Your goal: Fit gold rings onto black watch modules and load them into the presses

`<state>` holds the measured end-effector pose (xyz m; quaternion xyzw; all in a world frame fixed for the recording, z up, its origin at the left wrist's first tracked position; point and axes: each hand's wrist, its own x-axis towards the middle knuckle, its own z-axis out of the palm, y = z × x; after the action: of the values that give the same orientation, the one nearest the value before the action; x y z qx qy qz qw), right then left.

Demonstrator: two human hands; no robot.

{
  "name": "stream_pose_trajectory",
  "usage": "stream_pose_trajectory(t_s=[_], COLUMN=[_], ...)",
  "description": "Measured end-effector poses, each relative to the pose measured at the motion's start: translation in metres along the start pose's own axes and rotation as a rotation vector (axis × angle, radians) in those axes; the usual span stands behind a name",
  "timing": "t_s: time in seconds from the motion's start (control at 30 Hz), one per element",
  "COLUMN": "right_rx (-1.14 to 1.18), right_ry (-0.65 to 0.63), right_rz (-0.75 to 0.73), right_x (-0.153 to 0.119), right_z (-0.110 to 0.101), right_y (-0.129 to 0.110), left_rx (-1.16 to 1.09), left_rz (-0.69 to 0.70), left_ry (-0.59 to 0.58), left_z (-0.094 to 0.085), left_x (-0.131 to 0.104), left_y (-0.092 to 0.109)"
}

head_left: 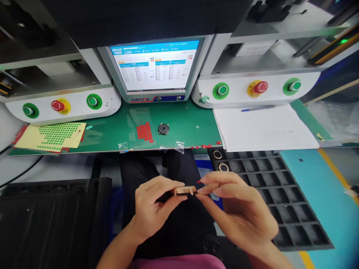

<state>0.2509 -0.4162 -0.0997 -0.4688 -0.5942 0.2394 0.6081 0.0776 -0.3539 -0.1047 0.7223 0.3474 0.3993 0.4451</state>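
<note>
Gold watch case is held edge-on above the lap, in front of the green bench. L to R: a yellow sheet w/ green dots is laid on the bench's L end, then red stickers. The case is pinched by the left hand. A dark round watch is set on the bench. Right hand fingertips are held at the case's R end, w/ a tiny red bit at one tip (grip there can't be told tbh). Far R, papers are topped by a pen; below, a black tray is seen.
</note>
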Motion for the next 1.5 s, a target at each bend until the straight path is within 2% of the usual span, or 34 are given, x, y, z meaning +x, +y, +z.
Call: stream_pose_trajectory(t_s=[0.03, 0.1, 0.17, 0.2, 0.23, 0.3, 0.37, 0.43, 0.53, 0.67, 0.87, 0.93, 1.0, 1.1, 1.17, 1.27, 1.33, 1.5], right_rx=[0.011, 0.027, -0.033, -0.115, -0.206, -0.393, -0.467, -0.495, -0.53, -0.516, -0.389, -0.336, -0.199, 0.024, 0.057, 0.051, 0.057, 0.023], right_ry=[-0.023, -0.051, 0.036, 0.112, 0.199, 0.256, 0.212, 0.142, 0.077, 0.087, 0.18, 0.099, -0.097, -0.392, -0.489, -0.547, -0.538, -0.57], right_rz=[0.004, 0.01, 0.01, 0.014, 0.018, 0.031, 0.019, 0.008, 0.01, -0.025, -0.154, -0.233, -0.259, -0.209, -0.172, -0.131, -0.124, -0.242], right_x=[-0.001, -0.002, -0.001, 0.001, 0.002, 0.006, 0.008, 0.009, 0.011, 0.017, 0.013, 0.009, 0.008, 0.01, 0.014, 0.016, 0.015, 0.019], right_z=[0.0, 0.002, 0.006, 0.009, 0.013, 0.022, 0.032, 0.041, 0.046, 0.036, 0.016, 0.011, 0.006, 0.001, -0.001, -0.003, -0.003, 0.002], right_y=[-0.002, 0.001, 0.016, 0.028, 0.044, 0.079, 0.11, 0.132, 0.142, 0.124, 0.064, 0.049, 0.038, 0.029, 0.026, 0.024, 0.025, 0.025], left_rx=[0.007, -0.016, -0.112, -0.185, -0.264, -0.41, -0.53, -0.614, -0.655, -0.578, -0.635, -0.656, -0.655, -0.634, -0.613, -0.582, -0.55, -0.495], left_rz=[-0.04, -0.169, -0.314, -0.372, -0.421, -0.509, -0.605, -0.682, -0.736, -0.714, -0.684, -0.699, -0.713, -0.729, -0.743, -0.732, -0.694, -0.666], left_ry=[0.052, 0.241, 0.461, 0.524, 0.542, 0.482, 0.41, 0.368, 0.298, 0.179, 0.124, 0.079, 0.001, -0.087, -0.107, -0.119, -0.133, -0.201], left_z=[0.001, 0.001, -0.002, -0.004, -0.005, -0.006, -0.004, 0.0, 0.004, 0.002, 0.002, 0.003, 0.003, 0.003, 0.004, 0.004, 0.003, 0.0], left_x=[0.001, 0.004, 0.009, 0.011, 0.014, 0.017, 0.019, 0.018, 0.014, 0.011, 0.015, 0.017, 0.017, 0.015, 0.012, 0.01, 0.009, 0.009], left_y=[-0.001, -0.006, -0.016, -0.021, -0.027, -0.035, -0.037, -0.035, -0.031, -0.03, -0.023, -0.02, -0.017, -0.013, -0.01, -0.007, -0.005, -0.006])
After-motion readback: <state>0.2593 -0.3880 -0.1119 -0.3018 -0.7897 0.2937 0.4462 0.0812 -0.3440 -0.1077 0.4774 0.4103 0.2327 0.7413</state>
